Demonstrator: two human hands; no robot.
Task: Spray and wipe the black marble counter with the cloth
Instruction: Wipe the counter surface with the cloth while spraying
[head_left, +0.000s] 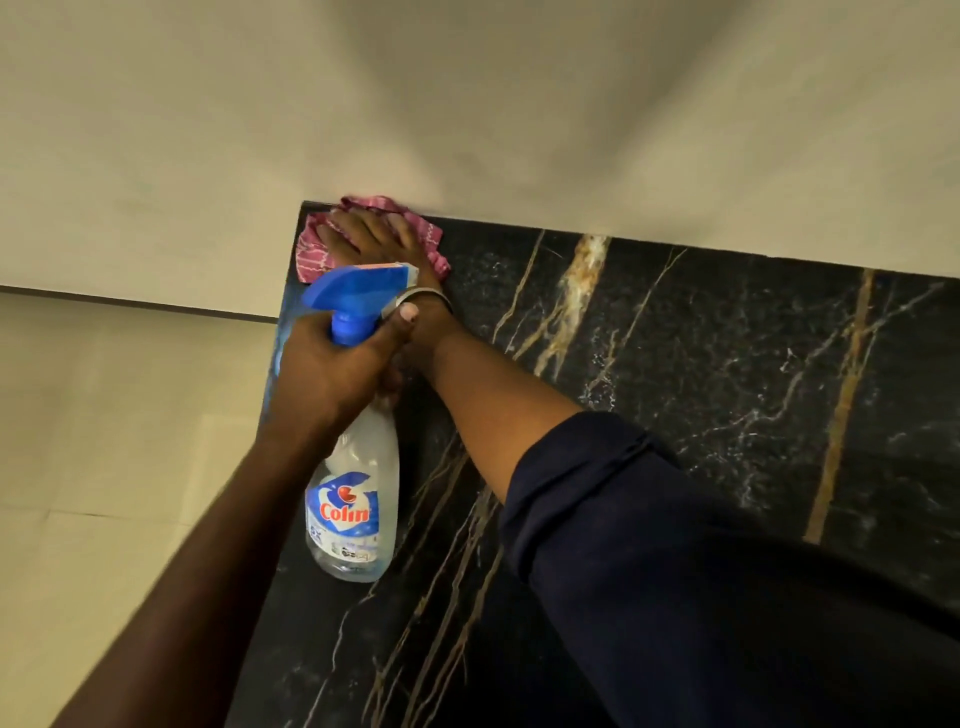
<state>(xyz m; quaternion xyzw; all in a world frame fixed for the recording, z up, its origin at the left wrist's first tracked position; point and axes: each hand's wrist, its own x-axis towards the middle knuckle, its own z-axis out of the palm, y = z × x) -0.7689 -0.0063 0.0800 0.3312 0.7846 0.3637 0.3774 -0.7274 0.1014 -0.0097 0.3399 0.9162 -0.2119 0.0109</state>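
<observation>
Centre left, left hand (332, 376) grips a clear plastic blue-trigger spray bottle (358, 493), fill level unclear; above, right hand (374, 240) lies flat, pressing a pink cloth (311, 258) onto black gold-veined marble counter (727, 389).

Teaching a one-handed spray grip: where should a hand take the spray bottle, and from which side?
Grip the spray bottle at its narrow neck under the trigger head, from behind, opposite the nozzle, as the left hand does; the body below is wider.

Red word "Colin" on the blue-and-white label (344, 514) of the clear spray bottle (363, 457), small red emblem just above it, finer print lower down too blurred to read
</observation>
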